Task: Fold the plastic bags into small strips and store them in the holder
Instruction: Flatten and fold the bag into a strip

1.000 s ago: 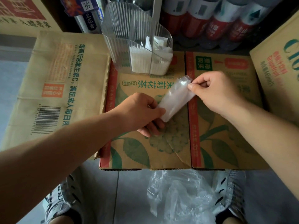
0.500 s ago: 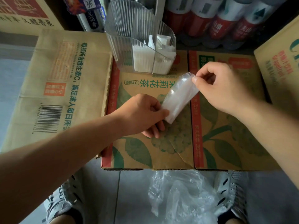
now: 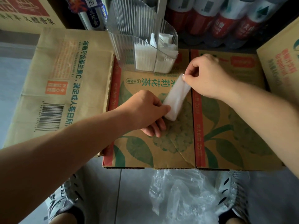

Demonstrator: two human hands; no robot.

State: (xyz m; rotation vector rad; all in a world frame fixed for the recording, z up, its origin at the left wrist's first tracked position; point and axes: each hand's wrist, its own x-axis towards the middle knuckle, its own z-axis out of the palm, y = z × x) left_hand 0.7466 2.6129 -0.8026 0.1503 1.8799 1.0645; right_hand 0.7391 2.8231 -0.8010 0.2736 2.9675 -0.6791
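A plastic bag folded into a narrow white strip (image 3: pixel 176 97) is stretched diagonally just above a flat cardboard box (image 3: pixel 226 126). My left hand (image 3: pixel 145 112) pinches its lower end between thumb and fingers. My right hand (image 3: pixel 205 76) pinches its upper end. A clear ribbed plastic holder (image 3: pixel 127 38) stands at the box's far edge, with several folded white bags (image 3: pixel 155 59) upright in its front compartments. The strip's upper end lies just below and right of the holder.
Loose crumpled clear plastic bags (image 3: pixel 182 198) lie on the tiled floor between my grey shoes (image 3: pixel 233 191). Another flattened carton (image 3: pixel 64 81) lies at the left, a box (image 3: pixel 281 62) at the right. Bottles with red labels (image 3: pixel 226 16) stand behind the holder.
The strip has been pulled straighter and flatter between both hands. My right hand has shifted slightly up toward the holder; my left hand keeps its grip on the lower end.
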